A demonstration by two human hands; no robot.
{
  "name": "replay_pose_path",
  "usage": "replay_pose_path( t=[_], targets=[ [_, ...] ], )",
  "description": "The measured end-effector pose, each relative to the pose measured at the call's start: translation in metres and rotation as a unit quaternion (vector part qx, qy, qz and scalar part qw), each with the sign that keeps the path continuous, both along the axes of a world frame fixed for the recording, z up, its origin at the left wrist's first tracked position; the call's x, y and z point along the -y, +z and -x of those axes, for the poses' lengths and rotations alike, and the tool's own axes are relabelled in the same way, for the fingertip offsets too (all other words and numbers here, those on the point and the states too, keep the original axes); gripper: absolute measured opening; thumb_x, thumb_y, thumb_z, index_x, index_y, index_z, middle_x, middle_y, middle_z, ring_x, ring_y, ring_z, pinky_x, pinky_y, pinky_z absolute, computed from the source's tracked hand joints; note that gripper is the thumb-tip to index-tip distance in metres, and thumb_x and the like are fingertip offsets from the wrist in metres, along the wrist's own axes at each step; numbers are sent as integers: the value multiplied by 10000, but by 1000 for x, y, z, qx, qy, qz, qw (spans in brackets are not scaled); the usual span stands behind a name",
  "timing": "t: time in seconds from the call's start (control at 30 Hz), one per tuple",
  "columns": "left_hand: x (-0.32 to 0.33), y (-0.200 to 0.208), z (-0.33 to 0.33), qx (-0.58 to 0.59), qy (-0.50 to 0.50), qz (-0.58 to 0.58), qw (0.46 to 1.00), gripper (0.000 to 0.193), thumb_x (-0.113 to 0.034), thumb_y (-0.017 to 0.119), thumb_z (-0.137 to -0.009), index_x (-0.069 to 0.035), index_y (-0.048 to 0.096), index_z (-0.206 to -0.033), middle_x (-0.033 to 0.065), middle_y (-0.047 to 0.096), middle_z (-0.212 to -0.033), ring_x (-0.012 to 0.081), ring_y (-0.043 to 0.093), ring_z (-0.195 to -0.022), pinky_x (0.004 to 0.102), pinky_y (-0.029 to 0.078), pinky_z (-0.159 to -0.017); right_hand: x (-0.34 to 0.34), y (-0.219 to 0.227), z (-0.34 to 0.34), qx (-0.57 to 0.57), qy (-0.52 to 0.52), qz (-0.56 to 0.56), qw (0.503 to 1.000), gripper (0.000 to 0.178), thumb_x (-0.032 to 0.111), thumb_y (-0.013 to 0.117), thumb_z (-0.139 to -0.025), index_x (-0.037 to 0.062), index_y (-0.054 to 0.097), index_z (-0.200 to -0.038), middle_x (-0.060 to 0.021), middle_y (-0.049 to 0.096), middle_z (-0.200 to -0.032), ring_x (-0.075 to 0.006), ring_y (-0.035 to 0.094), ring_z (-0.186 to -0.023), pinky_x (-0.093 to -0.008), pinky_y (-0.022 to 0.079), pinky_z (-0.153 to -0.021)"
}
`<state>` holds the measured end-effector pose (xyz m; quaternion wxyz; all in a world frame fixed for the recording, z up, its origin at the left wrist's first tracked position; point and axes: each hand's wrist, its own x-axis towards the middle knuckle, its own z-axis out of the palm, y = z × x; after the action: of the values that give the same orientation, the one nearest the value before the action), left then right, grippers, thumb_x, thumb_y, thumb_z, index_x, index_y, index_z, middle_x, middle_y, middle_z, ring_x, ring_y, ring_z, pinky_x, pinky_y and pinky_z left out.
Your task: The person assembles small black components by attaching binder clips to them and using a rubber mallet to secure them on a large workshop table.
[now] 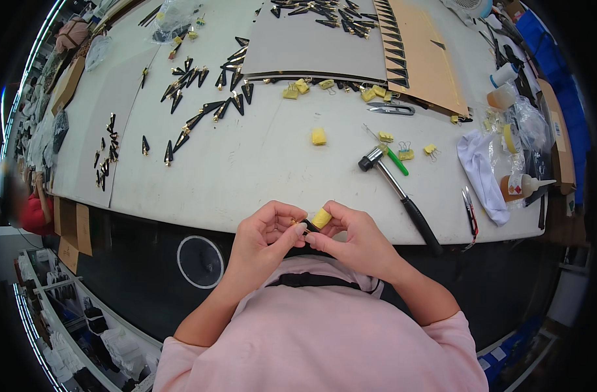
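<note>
Close to my body, at the table's near edge, my two hands meet around one small piece. The fingers of my left hand (262,235) are closed on a black tab with gold metal (309,227), partly hidden by the fingertips. My right hand (357,240) pinches a yellow-wrapped binder clip (321,218) that sits against the tab. Whether the clip's jaws grip the tab cannot be made out. Farther off, similar pointed black tabs with gold ends (195,121) lie scattered on the left half of the table, and another yellow-wrapped clip (318,136) lies in front of my hands.
Right of my hands lies a hammer (403,196), with a green-handled tool (397,161), thread snips (391,109) and several clips beyond. A grey board (311,49) and a tan board (429,59) carry more black tabs. At right are a white cloth (481,176) and a squeeze bottle (517,187).
</note>
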<state>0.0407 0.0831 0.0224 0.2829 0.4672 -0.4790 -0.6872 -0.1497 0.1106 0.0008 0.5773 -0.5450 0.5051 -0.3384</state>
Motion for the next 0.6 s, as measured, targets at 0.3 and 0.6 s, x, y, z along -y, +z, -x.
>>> replay_pose_path(
  t=[0.3, 0.6],
  targets=[
    [-37, -39, -23, -71, 111, -164, 978, 143, -42, 623, -902, 29, 624, -1027, 86, 669, -870, 138, 654, -766, 251, 543, -710, -23, -2, -19, -84, 7, -70, 994, 225, 155, 721, -823, 0, 590, -919, -92, 651, -768, -173, 634, -653, -275, 500, -598],
    [-51, -56, -35, -69, 185, -178, 964, 148, -47, 626, -901, 52, 621, -1010, 138, 679, -902, 183, 686, -791, 274, 562, -747, -18, -19, 54, -501, -195, 218, 814, 292, 57, 641, -840, -27, 524, -1094, -163, 537, -932, -308, 530, -858, -377, 443, -760]
  ],
)
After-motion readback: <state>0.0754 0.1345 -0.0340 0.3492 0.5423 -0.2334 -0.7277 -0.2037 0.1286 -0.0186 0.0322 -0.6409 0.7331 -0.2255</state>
